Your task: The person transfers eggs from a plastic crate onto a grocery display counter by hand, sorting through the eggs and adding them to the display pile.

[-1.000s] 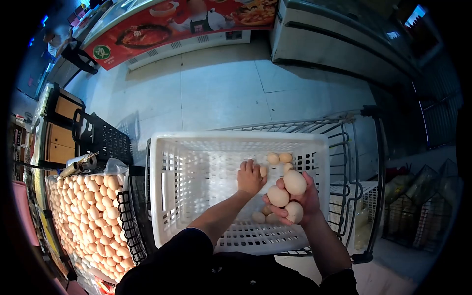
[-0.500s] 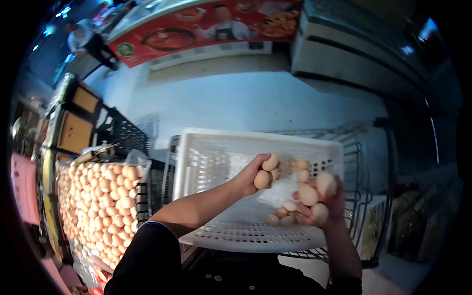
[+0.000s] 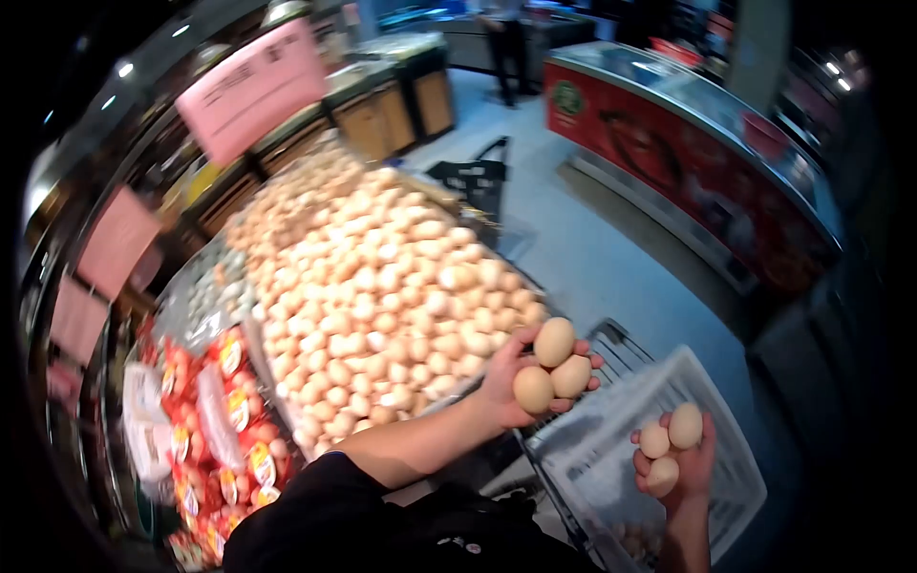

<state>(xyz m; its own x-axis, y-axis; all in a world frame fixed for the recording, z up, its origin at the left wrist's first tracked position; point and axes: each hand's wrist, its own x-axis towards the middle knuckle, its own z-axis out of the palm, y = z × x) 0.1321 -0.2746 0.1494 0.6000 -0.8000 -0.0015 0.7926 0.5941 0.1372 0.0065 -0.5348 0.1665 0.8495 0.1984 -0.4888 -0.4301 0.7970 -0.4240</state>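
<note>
Three brown eggs (image 3: 554, 368) rest in my left hand (image 3: 508, 390), its fingers curled round them, beside the right edge of a large heap of eggs (image 3: 382, 296). Palm up, my right hand (image 3: 690, 470) holds three paler eggs (image 3: 684, 426) above the white basket (image 3: 734, 420). Several eggs (image 3: 635, 540) lie low in that basket, partly in shadow. The basket sits in a wire cart (image 3: 621, 349), close to the heap.
Red-netted packs (image 3: 229, 430) lie left of the heap. Pink signs (image 3: 253, 91) hang at the left. A black basket (image 3: 475, 181) stands on the floor beyond, near a red freezer (image 3: 669, 162). A person (image 3: 504, 48) stands farther back.
The view has swung left toward the egg heap. My left hand has lifted eggs out of the white basket and moved over beside the heap. My right hand still holds its three eggs.
</note>
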